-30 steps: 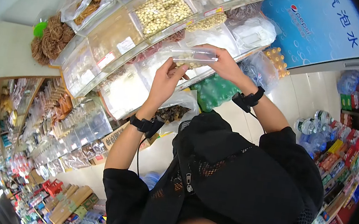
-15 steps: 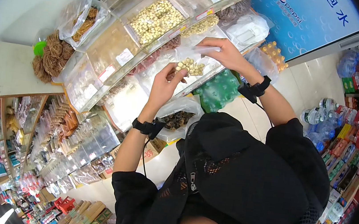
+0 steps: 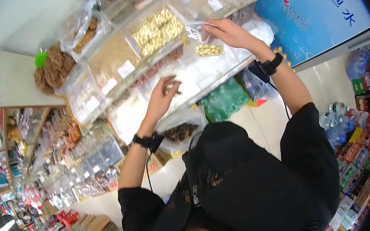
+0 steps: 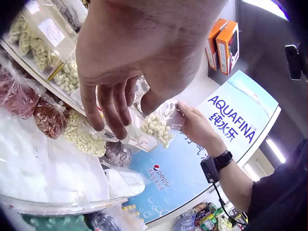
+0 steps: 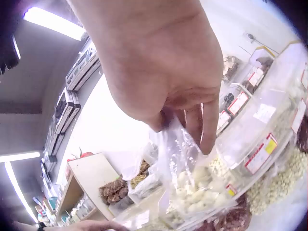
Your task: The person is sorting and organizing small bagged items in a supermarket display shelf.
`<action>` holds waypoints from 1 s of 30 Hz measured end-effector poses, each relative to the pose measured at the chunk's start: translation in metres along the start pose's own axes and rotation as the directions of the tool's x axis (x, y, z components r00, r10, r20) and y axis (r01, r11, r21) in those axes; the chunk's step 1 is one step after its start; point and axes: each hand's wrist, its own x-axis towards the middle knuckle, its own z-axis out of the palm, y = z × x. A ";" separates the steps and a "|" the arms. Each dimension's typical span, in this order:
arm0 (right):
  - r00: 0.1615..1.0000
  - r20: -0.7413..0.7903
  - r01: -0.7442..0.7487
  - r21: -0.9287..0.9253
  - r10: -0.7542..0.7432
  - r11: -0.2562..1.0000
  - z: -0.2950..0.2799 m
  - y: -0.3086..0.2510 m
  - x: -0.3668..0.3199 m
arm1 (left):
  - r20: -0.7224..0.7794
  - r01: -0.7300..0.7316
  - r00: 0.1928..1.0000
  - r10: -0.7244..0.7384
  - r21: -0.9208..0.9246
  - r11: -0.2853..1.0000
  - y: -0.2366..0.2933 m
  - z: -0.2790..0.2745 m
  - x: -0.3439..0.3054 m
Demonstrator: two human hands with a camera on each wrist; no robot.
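A clear plastic bag with pale round pieces in its bottom hangs from the right hand, whose thumb and fingers pinch its top edge. The right wrist view shows the bag below the right hand. The left hand hovers over the white bags at the counter's front, fingers loosely bent, holding nothing, apart from the bag. In the left wrist view the left hand's fingers hang loose, with the bag beyond them.
Clear bins with price labels, one holding similar pale pieces, rise behind the hands. An open bag of dark dried goods and green wrapped bottles lie below the counter edge. A blue Pepsi panel stands at the right.
The left hand has let go of the bag and moved down and left. The right hand has lifted away toward the bins with the bag, which now hangs from it.
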 end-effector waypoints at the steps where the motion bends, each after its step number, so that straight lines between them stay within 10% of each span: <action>1: 0.996 -0.069 0.053 -0.157 -0.064 0.986 -0.010 0.016 0.016 | -0.010 0.029 1.000 -0.030 -0.043 0.999 0.003 -0.003 -0.002; 3: 0.975 -0.069 0.183 -0.290 -0.211 0.940 -0.033 0.044 0.056 | -0.039 0.052 0.998 -0.054 -0.056 0.997 0.007 -0.008 -0.007; 7: 0.955 -0.097 -0.277 0.050 0.281 0.960 -0.057 0.055 0.131 | -0.047 0.104 0.993 -0.109 -0.105 0.989 0.018 -0.009 -0.016; 11: 0.971 -0.110 -0.204 0.096 0.214 0.974 -0.059 0.108 0.188 | 0.065 0.144 0.989 -0.136 -0.142 0.979 0.016 -0.008 -0.025; 17: 0.954 -0.300 -0.125 -0.354 0.014 0.927 -0.077 0.196 0.235 | 0.054 0.116 0.992 -0.114 -0.040 0.992 0.010 -0.014 -0.045; 22: 0.880 -0.457 -0.237 -0.662 -0.132 0.711 -0.054 0.141 0.238 | 0.001 0.109 0.994 -0.109 -0.055 0.993 0.000 -0.021 -0.047; 24: 0.976 -0.217 -0.113 -0.546 -0.009 0.830 -0.026 0.097 0.227 | -0.018 0.111 0.994 -0.112 -0.057 0.992 0.002 -0.021 -0.044; 26: 0.976 -0.088 0.142 -0.430 -0.198 0.892 0.000 0.106 0.229 | -0.010 0.120 0.993 -0.121 -0.069 0.990 0.003 -0.020 -0.039; 28: 0.945 0.326 0.147 -0.365 -0.022 0.919 0.031 0.063 0.203 | 0.009 0.125 0.992 -0.125 -0.093 0.988 0.002 -0.020 -0.032; 30: 0.930 0.367 0.197 -0.432 -0.028 0.880 0.071 0.058 0.189 | 0.018 0.127 0.992 -0.126 -0.100 0.987 0.002 -0.019 -0.027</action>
